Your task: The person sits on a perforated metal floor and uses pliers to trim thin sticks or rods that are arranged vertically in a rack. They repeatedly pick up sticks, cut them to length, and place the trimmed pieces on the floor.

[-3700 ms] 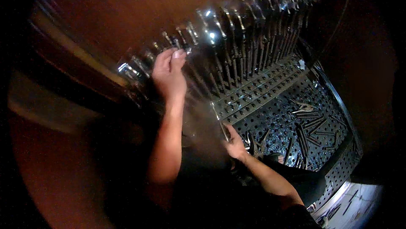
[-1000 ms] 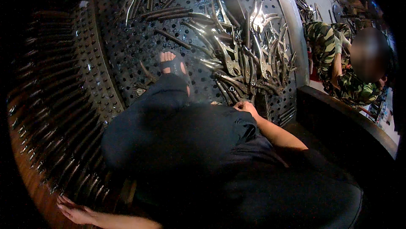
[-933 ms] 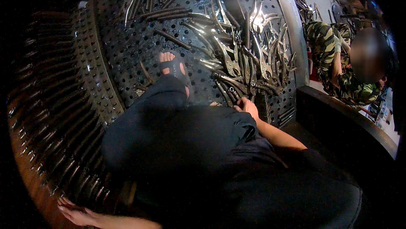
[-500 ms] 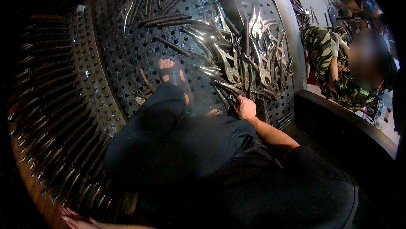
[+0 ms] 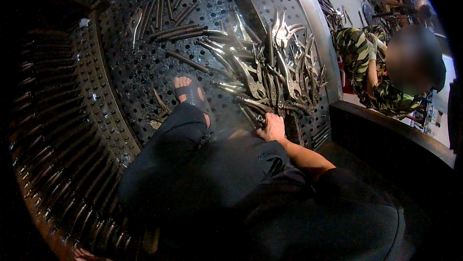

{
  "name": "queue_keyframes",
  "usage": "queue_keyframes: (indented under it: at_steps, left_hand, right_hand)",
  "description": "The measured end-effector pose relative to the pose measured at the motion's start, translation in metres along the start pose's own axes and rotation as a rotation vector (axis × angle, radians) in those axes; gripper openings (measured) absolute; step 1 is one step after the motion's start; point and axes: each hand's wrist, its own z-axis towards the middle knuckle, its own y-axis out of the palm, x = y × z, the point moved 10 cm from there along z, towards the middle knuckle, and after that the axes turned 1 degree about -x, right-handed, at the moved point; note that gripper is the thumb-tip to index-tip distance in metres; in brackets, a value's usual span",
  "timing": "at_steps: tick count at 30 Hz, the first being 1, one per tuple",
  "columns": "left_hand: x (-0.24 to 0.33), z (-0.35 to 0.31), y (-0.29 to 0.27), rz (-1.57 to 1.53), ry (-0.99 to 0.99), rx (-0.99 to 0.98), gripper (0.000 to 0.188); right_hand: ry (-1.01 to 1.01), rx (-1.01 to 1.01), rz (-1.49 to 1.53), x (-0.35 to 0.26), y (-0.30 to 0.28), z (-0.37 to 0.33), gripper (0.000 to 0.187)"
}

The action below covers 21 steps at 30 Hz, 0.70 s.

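Observation:
My right hand (image 5: 272,128) is at the near edge of a heap of metal locking pliers (image 5: 249,78). Its fingers are curled closed around the end of a dark-handled tool, which looks like one of the pliers; the palm hides most of the grip. At the bottom left only the fingers of my left hand (image 5: 85,254) show, dim and cut by the picture's edge. They look stretched out, with nothing visible in them, beside a long row of stacked dark tools (image 5: 77,164) with shiny ends.
The heap lies on a perforated metal plate (image 5: 144,68), where dark rods (image 5: 181,34) and a single slim silver piece (image 5: 137,28) are scattered. My sandalled foot (image 5: 185,87) rests there. A metal rim (image 5: 308,15) borders the right. Beyond sits a person in camouflage clothing (image 5: 357,48).
The whole view has shifted slightly, moving the heap left and down in the picture. My left hand has slipped mostly out below. My right hand stays at the same spot of the heap.

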Motion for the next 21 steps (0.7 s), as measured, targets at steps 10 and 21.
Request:
queue_keyframes:
  at_steps: [10, 21]
  left_hand:
    - [-0.044, 0.037, -0.002, -0.491, 0.036, -0.343, 0.037]
    - [-0.004, 0.003, 0.003, -0.028, -0.006, -0.036, 0.042]
  right_hand:
    - [0.157, 0.077, 0.345, 0.019, -0.007, -0.014, 0.05]
    - [-0.003, 0.127, 0.36, 0.025, -0.004, -0.019, 0.054]
